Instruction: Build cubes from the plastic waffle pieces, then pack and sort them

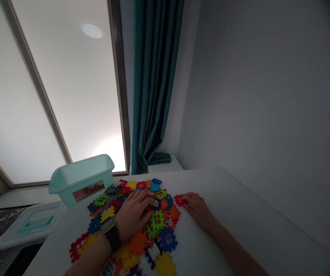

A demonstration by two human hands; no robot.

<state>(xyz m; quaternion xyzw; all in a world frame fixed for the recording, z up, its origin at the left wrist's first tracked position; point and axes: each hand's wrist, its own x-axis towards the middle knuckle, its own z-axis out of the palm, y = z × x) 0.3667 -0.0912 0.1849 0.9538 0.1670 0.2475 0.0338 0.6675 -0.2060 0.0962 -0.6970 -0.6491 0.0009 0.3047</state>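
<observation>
A heap of colourful plastic interlocking building pieces (138,240) with notched edges covers the middle of the table. Across the heap lies my left hand (134,212), thumb apart from the fingers, wearing a dark watch (110,233). Its fingertips rest by a purple piece (155,204) with a white window grid. To the right of the heap, my right hand (197,209) has its fingertips on a small red window-shaped building piece (179,199) at the tabletop. A green window piece (157,219) and a blue one (167,239) lie between the hands and my body.
A mint-green plastic tub (64,188) stands at the table's back left. Beside it, lower left, is a translucent lid (12,235) with a teal handle. The white table (210,245) meets a grey wall on the right. A teal curtain (156,76) hangs behind.
</observation>
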